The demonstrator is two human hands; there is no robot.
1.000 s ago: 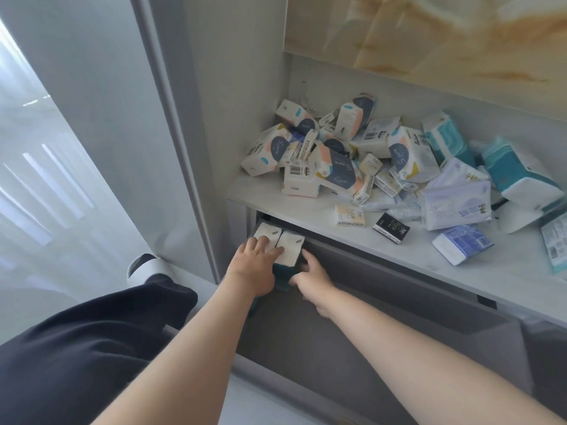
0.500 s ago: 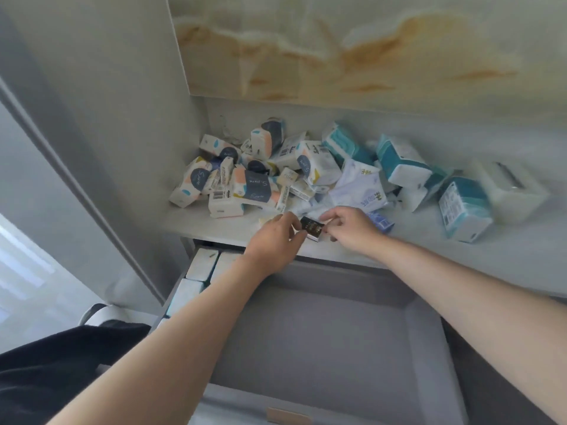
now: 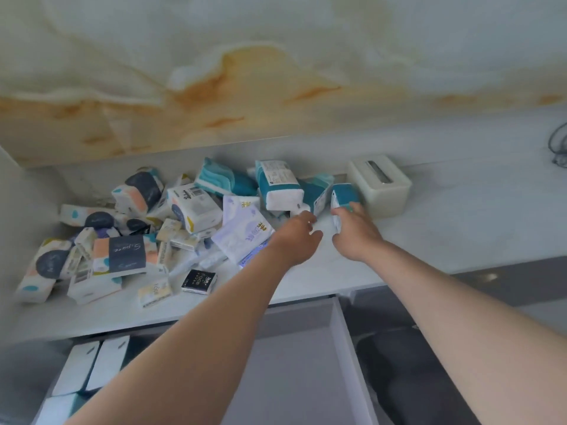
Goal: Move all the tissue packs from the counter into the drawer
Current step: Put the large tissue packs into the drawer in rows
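Both bare arms are reaching over the open drawer (image 3: 348, 348) to the right end of the heap of tissue packs (image 3: 190, 210) that is lying on the white counter (image 3: 445, 228).

The right hand (image 3: 356, 237) is gripping a small teal pack (image 3: 345, 193), which is standing just beside the white tissue box (image 3: 379, 185). The thumb is pressing on the pack's left face and the fingers are curling round its right side, so the hand is open only as wide as the pack. Whether the pack's base is touching the counter cannot be told.

The left hand (image 3: 299, 240) is hovering close beside the right one. Its fingers are bending loosely, with the tips at the white lower end of a taller teal-and-white pack (image 3: 277, 185). Whether they are holding it or only touching it cannot be told.

The rest of the heap is spreading leftward along the back wall. A small black pack (image 3: 198, 281) is lying flat near the counter's front edge, well apart from both hands. In the drawer's left side, white packs (image 3: 92, 366) are lying side by side.
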